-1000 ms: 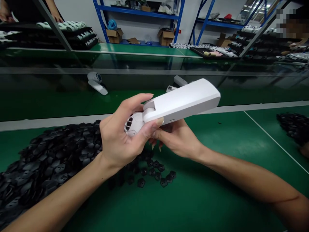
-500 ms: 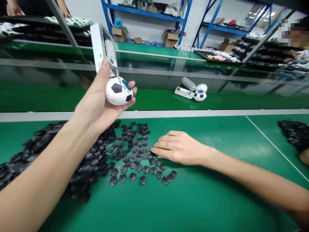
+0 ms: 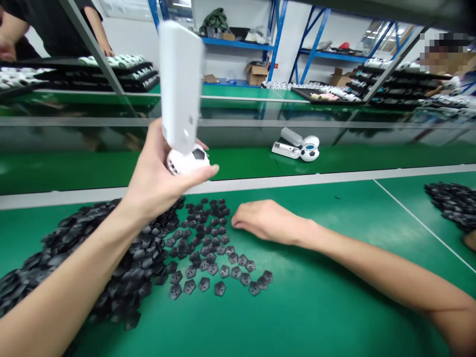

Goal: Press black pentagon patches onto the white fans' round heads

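Note:
My left hand [image 3: 152,181] is raised at left of centre, closed around a white gadget with a football-patterned round head [image 3: 188,159]. Its long white body [image 3: 181,84] stands upright above the fingers, slightly blurred. Low over the green table, my right hand [image 3: 266,220] has its fingers bent and pressed together; whatever they hold is hidden beneath them. Just left of those fingertips lie scattered black pentagon pieces [image 3: 204,283], several with small holes. A dense heap of the same black pieces [image 3: 137,255] spreads partly behind my left forearm.
Beyond the table's pale edge strip [image 3: 260,184], two similar football-headed gadgets [image 3: 308,148] lie on a green surface. Another black heap [image 3: 453,203] is at far right, near a partly visible hand. Stacked trays [image 3: 130,74] and a co-worker [image 3: 55,29] are behind the metal frame.
My left hand has turned the gadget so its smooth white body faces me. My right hand's fingers, earlier stretched over a dark piece, have curled in and lifted slightly. The view has tilted up.

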